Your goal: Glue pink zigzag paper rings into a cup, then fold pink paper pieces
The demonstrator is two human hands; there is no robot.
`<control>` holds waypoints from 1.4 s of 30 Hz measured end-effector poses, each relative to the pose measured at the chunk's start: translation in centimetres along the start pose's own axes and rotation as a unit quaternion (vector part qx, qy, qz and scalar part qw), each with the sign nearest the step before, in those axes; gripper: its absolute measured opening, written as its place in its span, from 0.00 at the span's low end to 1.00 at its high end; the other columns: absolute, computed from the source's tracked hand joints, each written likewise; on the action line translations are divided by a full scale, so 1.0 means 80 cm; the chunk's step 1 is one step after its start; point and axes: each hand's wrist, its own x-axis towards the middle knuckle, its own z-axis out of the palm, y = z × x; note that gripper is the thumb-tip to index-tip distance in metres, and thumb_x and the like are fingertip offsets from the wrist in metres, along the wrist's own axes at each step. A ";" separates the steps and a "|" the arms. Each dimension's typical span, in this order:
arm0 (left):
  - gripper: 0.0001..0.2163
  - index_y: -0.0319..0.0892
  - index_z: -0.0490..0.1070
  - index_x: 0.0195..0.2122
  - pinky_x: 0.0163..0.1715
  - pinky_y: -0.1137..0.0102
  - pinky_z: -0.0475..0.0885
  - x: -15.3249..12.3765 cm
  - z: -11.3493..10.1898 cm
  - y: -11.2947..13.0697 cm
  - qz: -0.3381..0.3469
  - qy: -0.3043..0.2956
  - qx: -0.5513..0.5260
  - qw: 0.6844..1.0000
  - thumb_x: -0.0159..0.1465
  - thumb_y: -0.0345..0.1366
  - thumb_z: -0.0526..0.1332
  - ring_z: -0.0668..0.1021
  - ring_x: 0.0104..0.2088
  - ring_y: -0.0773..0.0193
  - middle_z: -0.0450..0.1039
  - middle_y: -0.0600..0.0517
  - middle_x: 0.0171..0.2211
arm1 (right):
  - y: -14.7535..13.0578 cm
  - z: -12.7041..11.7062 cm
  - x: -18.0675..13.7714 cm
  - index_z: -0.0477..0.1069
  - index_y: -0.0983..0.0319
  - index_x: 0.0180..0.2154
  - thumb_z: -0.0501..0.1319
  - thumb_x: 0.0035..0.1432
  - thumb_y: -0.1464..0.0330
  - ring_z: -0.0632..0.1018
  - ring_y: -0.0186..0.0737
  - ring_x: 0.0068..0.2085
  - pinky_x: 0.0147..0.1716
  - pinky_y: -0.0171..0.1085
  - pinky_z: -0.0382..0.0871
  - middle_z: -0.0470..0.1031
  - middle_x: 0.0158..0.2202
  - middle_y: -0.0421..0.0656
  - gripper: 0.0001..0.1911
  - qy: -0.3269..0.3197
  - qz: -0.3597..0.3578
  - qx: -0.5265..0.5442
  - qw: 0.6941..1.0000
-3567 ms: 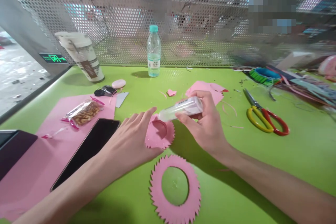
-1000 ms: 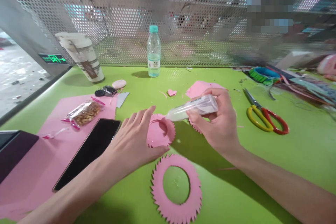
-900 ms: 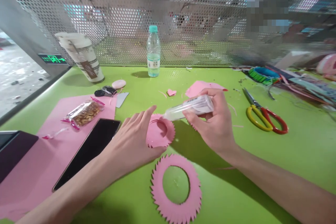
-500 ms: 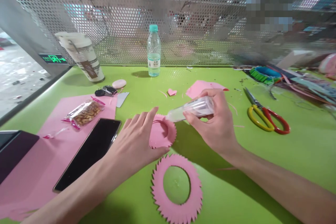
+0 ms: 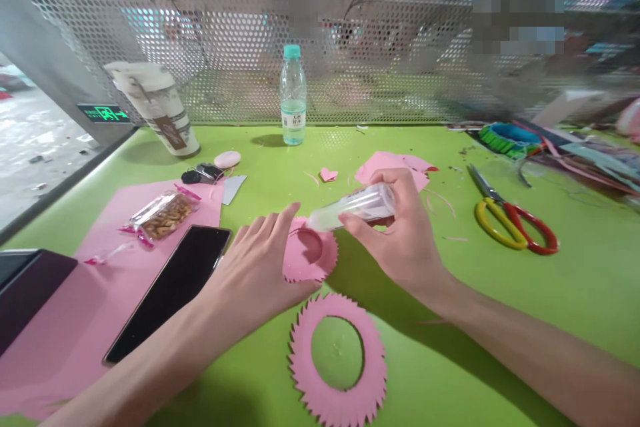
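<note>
My right hand [image 5: 407, 240] is closed around a clear glue bottle [image 5: 360, 205], tilted with its nozzle end down to the left. That end meets the upper rim of a pink paper disc [image 5: 320, 260] with a toothed edge and a raised ring at its middle. My left hand [image 5: 260, 263] lies at the disc's left side, thumb and fingers spread around its edge; its fingertips partly hide the disc. Just below, nearer to me, a pink toothed paper ring [image 5: 375, 353] lies flat on the green table [image 5: 430, 373].
Scissors [image 5: 515, 227] lie at right, before piled paper strips [image 5: 585, 153]. A phone [image 5: 167, 293] and a snack packet [image 5: 163, 213] rest on pink paper [image 5: 55, 320] at left. Behind stand a water bottle [image 5: 293, 100], a cup [image 5: 160, 107] and a perforated panel [image 5: 240, 27]; a paper heart [image 5: 327, 175] lies midway.
My right hand and the glue bottle have shifted slightly left, moving the nozzle end along the disc's upper rim. My left hand stays nearly where it was.
</note>
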 end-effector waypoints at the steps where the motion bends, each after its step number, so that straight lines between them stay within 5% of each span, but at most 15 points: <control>1: 0.48 0.42 0.51 0.77 0.59 0.44 0.71 -0.001 0.001 0.000 -0.002 0.003 0.004 1.000 0.61 0.55 0.69 0.74 0.63 0.34 0.72 0.37 0.65 | -0.002 -0.004 0.000 0.65 0.54 0.48 0.74 0.58 0.62 0.78 0.41 0.33 0.25 0.38 0.74 0.74 0.40 0.40 0.22 0.007 -0.002 -0.008 1.000; 8: 0.49 0.45 0.51 0.77 0.58 0.42 0.72 -0.005 -0.001 -0.001 -0.003 0.012 -0.002 1.000 0.61 0.60 0.68 0.75 0.62 0.33 0.73 0.37 0.64 | -0.002 -0.016 0.001 0.65 0.52 0.47 0.74 0.59 0.63 0.77 0.40 0.28 0.21 0.39 0.73 0.75 0.37 0.40 0.21 0.029 -0.012 0.004 0.999; 16: 0.45 0.46 0.48 0.77 0.62 0.43 0.70 -0.001 -0.002 -0.005 0.024 -0.018 -0.033 0.999 0.63 0.49 0.67 0.72 0.67 0.35 0.70 0.38 0.69 | 0.003 -0.002 0.001 0.63 0.53 0.48 0.74 0.60 0.60 0.82 0.42 0.35 0.25 0.37 0.77 0.76 0.40 0.40 0.23 -0.006 0.003 0.023 1.000; 28: 0.50 0.46 0.51 0.77 0.59 0.41 0.72 -0.001 -0.002 -0.009 -0.048 0.002 -0.027 0.998 0.57 0.55 0.70 0.71 0.66 0.32 0.68 0.37 0.68 | -0.001 -0.016 -0.001 0.66 0.53 0.47 0.75 0.58 0.60 0.78 0.42 0.32 0.23 0.39 0.75 0.76 0.41 0.42 0.22 0.043 -0.001 0.010 0.999; 34: 0.47 0.45 0.54 0.76 0.58 0.42 0.72 0.002 -0.003 -0.013 -0.032 -0.007 -0.039 0.999 0.58 0.51 0.69 0.73 0.64 0.33 0.72 0.38 0.66 | 0.002 -0.004 -0.002 0.63 0.53 0.48 0.74 0.58 0.62 0.81 0.42 0.34 0.23 0.37 0.76 0.76 0.39 0.40 0.23 -0.003 0.005 0.015 1.000; 42: 0.49 0.42 0.51 0.77 0.61 0.40 0.69 -0.002 -0.008 -0.003 -0.022 -0.008 0.011 1.000 0.61 0.59 0.67 0.72 0.65 0.32 0.71 0.37 0.67 | -0.004 -0.018 -0.002 0.66 0.53 0.45 0.75 0.56 0.64 0.77 0.40 0.31 0.22 0.38 0.74 0.75 0.39 0.41 0.22 0.028 -0.013 0.002 1.000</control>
